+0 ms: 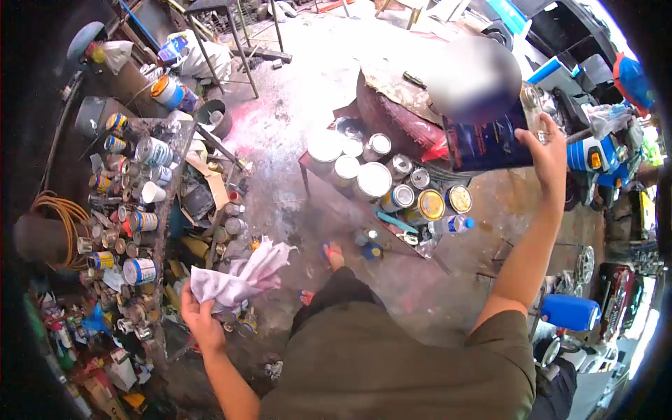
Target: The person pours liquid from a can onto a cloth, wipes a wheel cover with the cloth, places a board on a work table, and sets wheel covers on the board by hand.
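Between the fingers and thumb of my left hand (201, 318) hangs a crumpled pale pink rag (241, 276), held above the floor beside the crowded shelf. My right hand (549, 154) is raised at the upper right, its fingers curled at the edge of a dark blue rectangular thing (488, 143) with small printed marks. A blurred patch covers its upper part, so its kind stays unclear. Below it, a low table (329, 183) bears several paint cans, among them a white-lidded can (374, 180) and a yellow-rimmed can (430, 205). A water bottle (451, 225) lies near the table's edge.
A rack (178, 164) on my left is packed with paint tins (143, 221) and a white cup (153, 192). A metal stool (234, 42) stands ahead. Beyond the table sits a dark red curved part (392, 115). At right lies a blue jerrycan (570, 312).
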A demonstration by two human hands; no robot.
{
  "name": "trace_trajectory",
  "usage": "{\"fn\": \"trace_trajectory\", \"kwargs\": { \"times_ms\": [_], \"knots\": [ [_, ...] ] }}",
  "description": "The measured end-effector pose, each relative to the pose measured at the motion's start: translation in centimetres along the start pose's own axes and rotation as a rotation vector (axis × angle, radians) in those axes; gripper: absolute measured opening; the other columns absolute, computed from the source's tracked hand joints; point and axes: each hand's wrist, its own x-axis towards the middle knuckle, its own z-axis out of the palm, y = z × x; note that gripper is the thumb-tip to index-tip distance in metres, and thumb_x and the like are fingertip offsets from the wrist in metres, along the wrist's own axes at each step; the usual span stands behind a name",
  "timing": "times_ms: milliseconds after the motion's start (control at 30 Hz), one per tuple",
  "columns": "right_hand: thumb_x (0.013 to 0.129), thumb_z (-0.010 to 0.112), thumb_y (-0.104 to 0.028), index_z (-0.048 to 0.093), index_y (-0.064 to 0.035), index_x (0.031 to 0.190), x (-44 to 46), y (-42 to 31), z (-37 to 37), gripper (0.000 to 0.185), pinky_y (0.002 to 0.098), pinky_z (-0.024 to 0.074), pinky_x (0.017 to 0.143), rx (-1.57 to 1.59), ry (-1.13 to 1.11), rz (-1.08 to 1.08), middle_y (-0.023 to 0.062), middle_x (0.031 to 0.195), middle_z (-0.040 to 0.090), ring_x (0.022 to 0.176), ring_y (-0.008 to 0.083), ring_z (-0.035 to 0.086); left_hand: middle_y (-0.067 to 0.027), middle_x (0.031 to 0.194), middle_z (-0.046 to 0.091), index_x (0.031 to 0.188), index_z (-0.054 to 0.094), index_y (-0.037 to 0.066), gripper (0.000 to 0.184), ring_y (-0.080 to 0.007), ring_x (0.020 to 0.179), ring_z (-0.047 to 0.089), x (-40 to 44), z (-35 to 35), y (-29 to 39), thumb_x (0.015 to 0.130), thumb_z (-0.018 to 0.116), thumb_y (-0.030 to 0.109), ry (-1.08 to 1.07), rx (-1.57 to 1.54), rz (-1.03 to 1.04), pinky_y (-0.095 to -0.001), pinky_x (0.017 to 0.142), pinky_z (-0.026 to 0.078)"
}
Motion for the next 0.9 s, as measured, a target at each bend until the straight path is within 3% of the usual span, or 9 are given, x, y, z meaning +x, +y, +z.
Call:
{"fn": "trace_trajectory", "kwargs": {
  "times_ms": [133,167,300,600,633,667,733,867,900],
  "knots": [
    [0.064,0.083,-0.061,0.055,0.0017,0.141,4.9,4.9,4.8,0.103,0.0456,0.0457,0.105,-0.299,0.087,0.186,0.0311,0.137,0.055,0.126,0.0417,0.057,-0.0101,0.119,0.064,0.128,0.053,-0.004,0.042,-0.0166,0.108,0.062,0.2,2.2,1.4,0.087,0.054,-0.005,-0.029,-0.155,0.059,-0.0306,0.098,0.046],
    [0.068,0.080,-0.062,0.056,0.0132,0.133,5.0,5.4,5.6,0.103,0.0434,0.0468,0.103,-0.414,0.128,0.166,0.0365,0.126,0.061,0.121,0.0408,0.062,-0.0088,0.116,0.065,0.127,0.054,-0.004,0.037,-0.0155,0.104,0.062,0.3,2.8,1.6,0.090,0.055,-0.002,-0.005,-0.087,0.055,-0.0303,0.095,0.047],
    [0.072,0.075,-0.071,0.058,0.0134,0.131,6.7,7.6,5.5,0.104,0.0448,0.0439,0.107,-0.266,0.099,0.245,0.0374,0.130,0.058,0.124,0.0431,0.059,-0.0049,0.107,0.067,0.120,0.057,-0.001,0.023,-0.0110,0.094,0.062,1.1,4.4,2.2,0.102,0.059,0.011,0.097,0.115,0.112,-0.0285,0.087,0.049],
    [0.075,0.077,-0.066,0.061,0.0066,0.131,6.3,8.2,5.8,0.093,0.0449,0.0451,0.106,-0.320,0.178,-0.015,0.0316,0.127,0.063,0.123,0.0394,0.059,-0.0067,0.112,0.063,0.121,0.055,-0.002,0.028,-0.0133,0.099,0.058,2.4,8.8,3.8,0.106,0.054,0.022,0.325,0.318,0.072,-0.0300,0.093,0.047],
    [0.074,0.079,-0.064,0.062,0.0055,0.130,6.9,8.6,6.2,0.091,0.0446,0.0456,0.104,-0.327,0.201,-0.007,0.0282,0.126,0.065,0.121,0.0379,0.061,-0.0079,0.115,0.062,0.125,0.054,-0.003,0.033,-0.0141,0.102,0.058,3.1,6.3,1.3,0.105,0.056,0.024,0.258,0.136,0.052,-0.0309,0.095,0.047],
    [0.074,0.078,-0.065,0.064,0.0044,0.129,7.5,8.5,6.2,0.089,0.0437,0.0452,0.104,-0.209,0.084,0.043,0.0261,0.123,0.067,0.118,0.0367,0.063,-0.0079,0.117,0.062,0.124,0.055,-0.002,0.033,-0.0146,0.102,0.059,3.2,6.3,1.1,0.104,0.059,0.024,0.344,0.351,0.069,-0.0307,0.093,0.048],
    [0.079,0.073,-0.066,0.067,-0.0033,0.129,12.1,15.3,8.3,0.081,0.0420,0.0445,0.104,-0.300,0.137,-0.043,0.0245,0.127,0.067,0.119,0.0337,0.063,-0.0043,0.107,0.066,0.118,0.057,0.003,0.027,-0.0113,0.094,0.061,3.0,7.4,3.1,0.102,0.063,0.023,0.172,0.018,-0.007,-0.0293,0.084,0.051],
    [0.087,0.064,-0.067,0.062,0.0007,0.135,18.0,22.5,8.5,0.083,0.0410,0.0437,0.105,-0.247,0.013,-0.263,0.0238,0.130,0.065,0.121,0.0338,0.062,-0.0020,0.103,0.065,0.112,0.056,0.007,0.015,-0.0092,0.093,0.062,2.7,8.0,4.4,0.103,0.060,0.019,0.134,-0.214,-0.010,-0.0268,0.083,0.052],
    [0.094,0.061,-0.057,0.061,0.0012,0.134,16.4,20.0,8.1,0.070,0.0389,0.0465,0.102,-0.166,0.037,-0.023,0.0250,0.133,0.063,0.119,0.0338,0.064,-0.0020,0.103,0.065,0.112,0.055,0.008,0.014,-0.0092,0.093,0.062,2.6,8.0,4.6,0.103,0.060,0.018,0.131,-0.278,-0.014,-0.0268,0.083,0.052]
  ]
}}
